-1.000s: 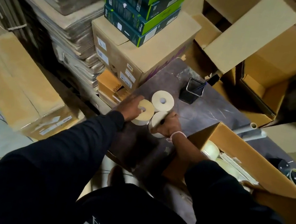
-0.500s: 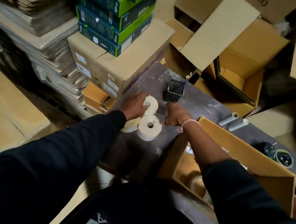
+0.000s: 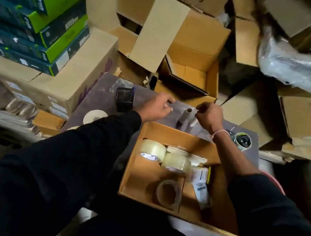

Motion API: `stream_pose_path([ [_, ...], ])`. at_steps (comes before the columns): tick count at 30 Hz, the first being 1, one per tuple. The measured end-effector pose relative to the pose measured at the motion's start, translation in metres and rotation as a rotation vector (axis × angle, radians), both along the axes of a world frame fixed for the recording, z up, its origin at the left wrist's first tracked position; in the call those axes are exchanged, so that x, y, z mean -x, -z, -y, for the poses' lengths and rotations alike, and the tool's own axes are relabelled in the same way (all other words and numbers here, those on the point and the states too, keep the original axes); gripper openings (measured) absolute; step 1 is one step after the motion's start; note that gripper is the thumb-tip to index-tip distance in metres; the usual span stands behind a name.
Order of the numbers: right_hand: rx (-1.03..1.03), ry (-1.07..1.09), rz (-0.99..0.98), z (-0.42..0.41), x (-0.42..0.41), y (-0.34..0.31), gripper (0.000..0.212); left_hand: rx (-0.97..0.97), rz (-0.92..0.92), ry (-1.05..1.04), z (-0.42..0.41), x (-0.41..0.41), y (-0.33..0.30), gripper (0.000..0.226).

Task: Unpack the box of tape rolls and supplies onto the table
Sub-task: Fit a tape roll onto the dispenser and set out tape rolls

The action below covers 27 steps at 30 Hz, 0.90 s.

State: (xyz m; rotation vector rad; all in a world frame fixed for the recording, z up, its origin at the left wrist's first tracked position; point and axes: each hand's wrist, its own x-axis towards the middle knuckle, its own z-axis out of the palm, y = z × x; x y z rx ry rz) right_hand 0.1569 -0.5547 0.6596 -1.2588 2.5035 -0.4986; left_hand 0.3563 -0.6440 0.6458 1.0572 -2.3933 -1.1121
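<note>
- Left hand [image 3: 157, 107]: fingers bent and drawn together above the table [image 3: 102, 89], tips toward the right hand; whether they pinch anything cannot be told through the blur.
- Right hand [image 3: 209, 116]: fingers curled into a loose fist, knuckles up; the blur hides whether the tips grip anything.
- Between the two sets of fingertips, just below them, two pale tubes [image 3: 186, 115] lie on the table; contact with either hand cannot be told.
- Open box [image 3: 178, 134] sits just under both wrists; inside are two clear tape rolls [image 3: 153, 150] side by side, a third roll [image 3: 169, 194] nearer the person, and a white packet [image 3: 201, 188].
- A white roll [image 3: 94, 116] lies on the table left of the left forearm.
- A black mesh holder [image 3: 125, 98] stands just left of the left hand.
</note>
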Motion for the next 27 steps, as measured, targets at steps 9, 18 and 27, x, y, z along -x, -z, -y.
stream_pose_path([
  [9, -0.096, -0.008, 0.062, 0.015, 0.069, 0.058, 0.058, 0.141, 0.355, 0.067, 0.016, 0.127, 0.035, 0.046],
  [18, -0.067, -0.041, 0.144, 0.034, 0.083, 0.095, 0.016, 0.061, 0.368, -0.073, 0.024, 0.164, 0.077, 0.017],
  [27, 0.086, -0.032, 0.369, -0.025, 0.125, 0.035, 0.021, -0.176, -0.011, -0.083, -0.006, 0.164, 0.017, 0.026],
])
